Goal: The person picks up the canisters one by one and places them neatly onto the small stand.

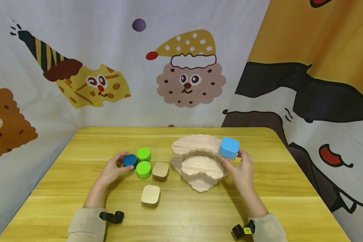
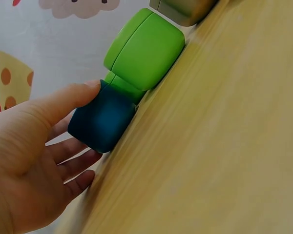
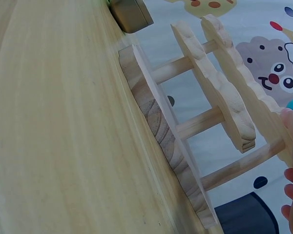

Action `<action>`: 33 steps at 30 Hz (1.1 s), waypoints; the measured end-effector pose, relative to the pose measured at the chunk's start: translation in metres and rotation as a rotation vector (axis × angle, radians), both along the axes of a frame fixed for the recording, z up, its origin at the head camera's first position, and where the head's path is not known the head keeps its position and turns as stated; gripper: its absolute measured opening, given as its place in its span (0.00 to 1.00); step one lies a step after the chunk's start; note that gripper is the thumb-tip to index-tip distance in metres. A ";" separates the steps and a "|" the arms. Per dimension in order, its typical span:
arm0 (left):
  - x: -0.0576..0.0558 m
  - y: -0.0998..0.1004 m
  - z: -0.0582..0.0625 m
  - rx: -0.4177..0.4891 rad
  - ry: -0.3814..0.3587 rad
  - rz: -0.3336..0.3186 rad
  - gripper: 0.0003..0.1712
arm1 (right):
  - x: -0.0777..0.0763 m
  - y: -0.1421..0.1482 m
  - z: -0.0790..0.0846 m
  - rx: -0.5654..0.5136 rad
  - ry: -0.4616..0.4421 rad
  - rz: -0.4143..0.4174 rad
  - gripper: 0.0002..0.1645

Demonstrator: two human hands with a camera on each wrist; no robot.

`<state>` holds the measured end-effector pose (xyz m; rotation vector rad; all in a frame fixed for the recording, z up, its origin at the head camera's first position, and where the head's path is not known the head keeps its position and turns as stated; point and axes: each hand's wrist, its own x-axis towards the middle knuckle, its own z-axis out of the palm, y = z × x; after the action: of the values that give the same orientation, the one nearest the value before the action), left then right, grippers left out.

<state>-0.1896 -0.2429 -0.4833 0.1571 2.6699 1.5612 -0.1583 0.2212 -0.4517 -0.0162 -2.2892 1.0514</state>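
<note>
My left hand (image 1: pixel 112 171) holds a small dark blue round box (image 2: pixel 103 117) between thumb and fingers, low at the tabletop. Two bright green round boxes (image 1: pixel 144 154) stand right beside it. At the wooden tiered stand (image 1: pixel 196 143), my right hand (image 1: pixel 242 171) holds a light blue rounded-square box (image 1: pixel 229 148) at the right end of the top tier. Only a sliver of that box shows in the right wrist view, where the thumb lies near the shelf edge and other fingertips (image 3: pixel 289 191) show below it.
A darker tan box (image 1: pixel 160 170) stands between the green boxes and the stand. Closer to the front is a cream box (image 1: pixel 150 195). The stand has scalloped shelves joined by wooden dowels (image 3: pixel 200 123). A printed curtain (image 1: pixel 109 40) hangs behind the wooden table (image 1: pixel 193 218).
</note>
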 end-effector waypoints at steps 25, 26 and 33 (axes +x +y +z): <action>0.003 0.007 0.007 -0.004 0.035 0.076 0.37 | 0.000 -0.001 0.000 -0.007 -0.002 0.000 0.40; 0.003 0.007 0.009 -0.004 0.040 0.077 0.38 | 0.000 -0.001 0.000 -0.009 -0.009 -0.002 0.41; 0.005 0.012 0.021 -0.008 0.083 0.100 0.38 | 0.000 -0.001 0.001 -0.016 -0.035 -0.011 0.41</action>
<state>-0.1851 -0.2307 -0.4627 0.0920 2.7878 1.6063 -0.1585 0.2202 -0.4505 -0.0540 -2.3097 1.0721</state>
